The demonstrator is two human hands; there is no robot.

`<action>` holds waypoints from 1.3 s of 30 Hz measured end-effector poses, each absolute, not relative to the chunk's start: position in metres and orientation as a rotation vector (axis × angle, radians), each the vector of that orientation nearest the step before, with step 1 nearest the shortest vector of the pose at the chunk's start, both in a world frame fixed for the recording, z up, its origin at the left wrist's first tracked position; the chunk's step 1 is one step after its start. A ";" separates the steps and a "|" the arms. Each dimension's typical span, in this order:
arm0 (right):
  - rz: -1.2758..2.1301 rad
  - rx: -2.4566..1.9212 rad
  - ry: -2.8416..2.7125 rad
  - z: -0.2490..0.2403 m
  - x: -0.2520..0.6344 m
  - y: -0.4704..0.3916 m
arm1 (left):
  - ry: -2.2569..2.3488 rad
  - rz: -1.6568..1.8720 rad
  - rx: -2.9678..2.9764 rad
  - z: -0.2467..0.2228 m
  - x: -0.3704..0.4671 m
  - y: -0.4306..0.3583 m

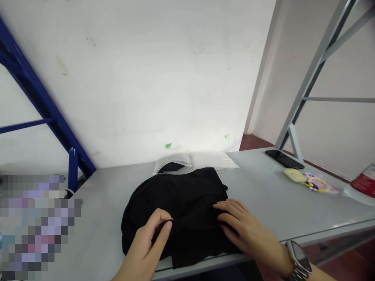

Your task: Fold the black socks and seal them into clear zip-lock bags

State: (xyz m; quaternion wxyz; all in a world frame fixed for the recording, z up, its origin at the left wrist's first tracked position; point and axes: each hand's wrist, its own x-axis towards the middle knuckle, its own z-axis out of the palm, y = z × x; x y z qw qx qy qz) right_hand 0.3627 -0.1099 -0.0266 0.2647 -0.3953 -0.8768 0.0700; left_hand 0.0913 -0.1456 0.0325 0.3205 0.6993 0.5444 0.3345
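A black cloth item [187, 195], folded and soft, lies on the grey table at its front edge, with a small part hanging over. My left hand [150, 238] pinches a fold of the fabric between thumb and forefinger at its left middle. Spread over the right side of the cloth, my right hand [243, 226] touches it with fingers apart; a watch [299, 255] is on that wrist. Behind the cloth lie translucent white bags [211, 160], one with something black inside.
On the right of the table [258, 187] are a black phone [284, 159], a pale yellow case [294, 175], a colourful packet [319, 182] and a red and white container [365, 181]. Blue and grey metal frames stand at either side, a white wall behind.
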 end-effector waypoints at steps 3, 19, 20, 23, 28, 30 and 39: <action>0.210 -1.056 -2.293 -0.026 0.366 -0.108 | 1.441 0.880 1.876 0.030 0.088 -0.149; 0.527 -1.337 -2.282 -0.008 0.376 0.010 | 1.568 0.644 2.320 0.002 0.020 0.015; 0.528 -1.338 -2.317 -0.009 0.377 0.016 | 1.588 0.661 2.309 0.000 0.014 0.018; 0.576 -1.348 -2.357 -0.019 0.381 0.024 | 1.593 0.697 2.284 -0.004 0.006 0.017; 0.412 -1.168 -2.138 -0.019 0.387 0.003 | 1.588 0.792 2.253 0.010 0.007 -0.003; 0.376 -1.064 -2.081 -0.012 0.391 -0.019 | 1.541 0.820 2.286 0.018 0.004 -0.022; 0.930 -1.216 -2.180 -0.009 0.402 -0.082 | 1.630 0.488 2.274 0.001 -0.013 -0.098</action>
